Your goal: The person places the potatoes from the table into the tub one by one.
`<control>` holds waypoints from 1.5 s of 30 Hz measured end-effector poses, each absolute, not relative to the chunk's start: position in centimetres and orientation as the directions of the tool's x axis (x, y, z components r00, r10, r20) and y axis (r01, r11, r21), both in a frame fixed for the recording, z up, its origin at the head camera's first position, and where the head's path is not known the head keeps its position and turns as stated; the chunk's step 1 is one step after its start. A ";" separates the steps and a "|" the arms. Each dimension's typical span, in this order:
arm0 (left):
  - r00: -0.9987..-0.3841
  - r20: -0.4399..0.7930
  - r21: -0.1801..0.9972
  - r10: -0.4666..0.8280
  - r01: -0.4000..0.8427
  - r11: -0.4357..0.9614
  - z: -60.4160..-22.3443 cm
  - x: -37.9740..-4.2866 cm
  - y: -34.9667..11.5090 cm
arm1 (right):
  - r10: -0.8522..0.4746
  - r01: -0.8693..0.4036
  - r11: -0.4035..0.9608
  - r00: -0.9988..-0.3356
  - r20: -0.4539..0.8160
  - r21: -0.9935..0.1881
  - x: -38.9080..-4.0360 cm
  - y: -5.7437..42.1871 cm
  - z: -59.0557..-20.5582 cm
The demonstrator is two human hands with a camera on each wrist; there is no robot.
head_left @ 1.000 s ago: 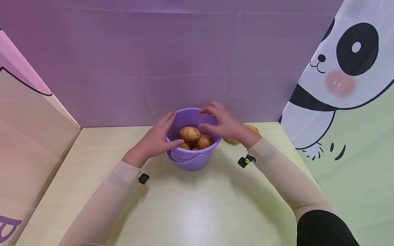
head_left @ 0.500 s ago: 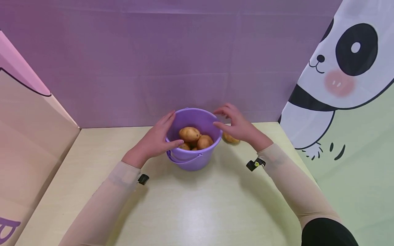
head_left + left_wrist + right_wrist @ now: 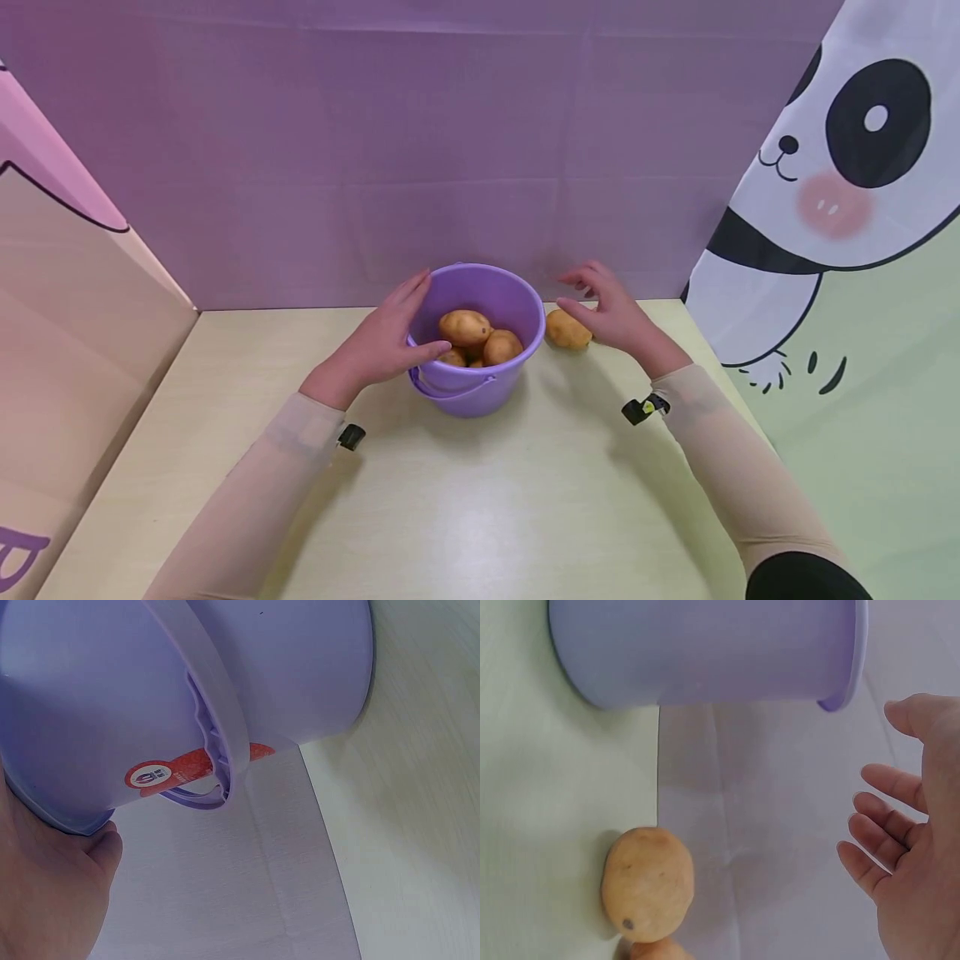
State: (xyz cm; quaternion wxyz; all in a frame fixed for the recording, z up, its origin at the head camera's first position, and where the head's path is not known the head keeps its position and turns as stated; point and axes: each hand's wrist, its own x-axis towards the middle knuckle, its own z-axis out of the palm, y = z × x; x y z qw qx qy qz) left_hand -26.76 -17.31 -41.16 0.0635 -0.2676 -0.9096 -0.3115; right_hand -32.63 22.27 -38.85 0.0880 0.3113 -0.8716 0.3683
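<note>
A purple bucket (image 3: 480, 392) stands upright near the back of the table, with several potatoes (image 3: 465, 327) inside. My left hand (image 3: 375, 346) holds its left side by the rim, the thumb lying over the front edge and the fingers along the far side. In the left wrist view the bucket's handle (image 3: 217, 712) hangs down against its wall. To the right of the bucket, my right hand (image 3: 611, 312) hovers with nothing in it, fingers loosely bent. Just below it a potato (image 3: 649, 885) lies on the table, and part of another potato (image 3: 660, 950) shows at the frame's bottom.
The pale wooden table (image 3: 465, 500) ends at a purple cloth backdrop (image 3: 360, 167) close behind the bucket. A pink and beige printed panel (image 3: 82, 350) stands at the left, and a panda-printed panel (image 3: 862, 333) at the right.
My right hand has moved from over the bucket's mouth to the right, above the loose potatoes. The left hand has stayed on the bucket.
</note>
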 end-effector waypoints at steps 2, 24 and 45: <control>-0.850 0.279 0.537 0.446 0.523 0.662 -41.2 -26.7 -17.3 | -0.469 -0.597 0.540 -0.799 0.377 -0.594 -32.7 22.7 -39.1; -0.850 0.278 0.526 0.448 0.525 0.670 -41.0 -26.5 -17.3 | -0.337 -0.468 0.615 -0.884 0.325 -0.635 -34.5 27.7 -42.1; -0.848 0.283 0.523 0.448 0.527 0.670 -41.1 -26.7 -17.3 | -0.273 -0.340 0.628 -0.939 0.211 -0.700 -37.0 31.0 -45.9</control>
